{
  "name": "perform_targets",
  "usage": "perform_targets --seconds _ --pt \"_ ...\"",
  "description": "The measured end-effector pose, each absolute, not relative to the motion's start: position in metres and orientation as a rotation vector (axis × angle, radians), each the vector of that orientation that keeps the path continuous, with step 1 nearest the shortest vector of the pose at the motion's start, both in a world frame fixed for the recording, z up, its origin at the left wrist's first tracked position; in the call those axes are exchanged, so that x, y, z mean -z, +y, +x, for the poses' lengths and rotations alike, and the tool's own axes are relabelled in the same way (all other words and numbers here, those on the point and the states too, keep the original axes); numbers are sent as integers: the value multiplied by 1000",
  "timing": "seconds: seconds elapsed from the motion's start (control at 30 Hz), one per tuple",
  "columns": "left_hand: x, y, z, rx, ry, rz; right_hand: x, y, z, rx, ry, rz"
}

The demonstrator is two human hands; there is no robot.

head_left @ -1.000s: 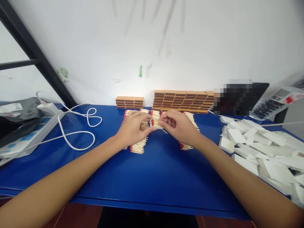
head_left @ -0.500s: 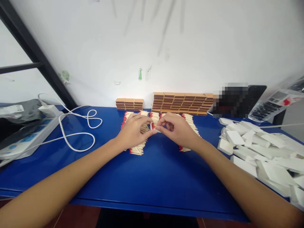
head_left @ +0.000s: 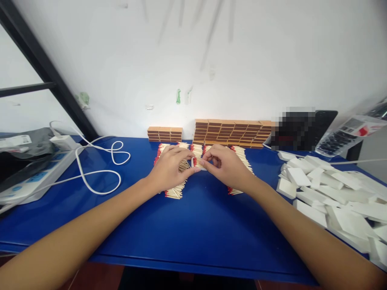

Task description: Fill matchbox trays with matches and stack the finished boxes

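Note:
A small white matchbox tray is held between the thumb and fingers of my left hand. Red-tipped matches lie inside it, their heads toward the left end. My right hand is curled at the tray's right side, its thumb and fingertips closed on the matches; how many it grips is hidden. Behind and beneath both hands lie rows of loose matches, partly covered by my fingers. More loose matches stick out past my right hand.
Stacked brown matchboxes stand along the wall, with a smaller stack to their left. White trays are heaped at the right near a plastic bottle. A power strip and white cable lie at the left.
My right fingertips have shifted slightly on the tray, and more of the matches inside it show. My left hand stays nearly still around the tray.

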State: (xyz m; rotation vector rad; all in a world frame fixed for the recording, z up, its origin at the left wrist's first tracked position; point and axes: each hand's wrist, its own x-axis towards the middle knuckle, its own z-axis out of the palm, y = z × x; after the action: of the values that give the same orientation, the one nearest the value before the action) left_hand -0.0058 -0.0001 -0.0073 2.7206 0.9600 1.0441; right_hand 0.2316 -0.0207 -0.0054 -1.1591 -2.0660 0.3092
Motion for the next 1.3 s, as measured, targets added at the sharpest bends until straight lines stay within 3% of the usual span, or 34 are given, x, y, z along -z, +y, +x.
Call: perform_targets --seconds 0.37,0.57,0.8,1.07,1.3 --pt "7 3 -7 -1046 1027 2717 6 -18 237 -260 -1991 -1167" --pt "7 13 -16 -1191 1200 2642 -1 10 255 79 -2009 -1202" --pt "8 18 -20 -1204 1265 2578 -42 100 259 474 -2216 -1300" --pt "7 25 -26 -1214 1299 2589 -72 147 260 427 -2453 -1247" --pt "5 32 -29 -1233 1375 2545 -80 106 254 552 -2315 -1189"
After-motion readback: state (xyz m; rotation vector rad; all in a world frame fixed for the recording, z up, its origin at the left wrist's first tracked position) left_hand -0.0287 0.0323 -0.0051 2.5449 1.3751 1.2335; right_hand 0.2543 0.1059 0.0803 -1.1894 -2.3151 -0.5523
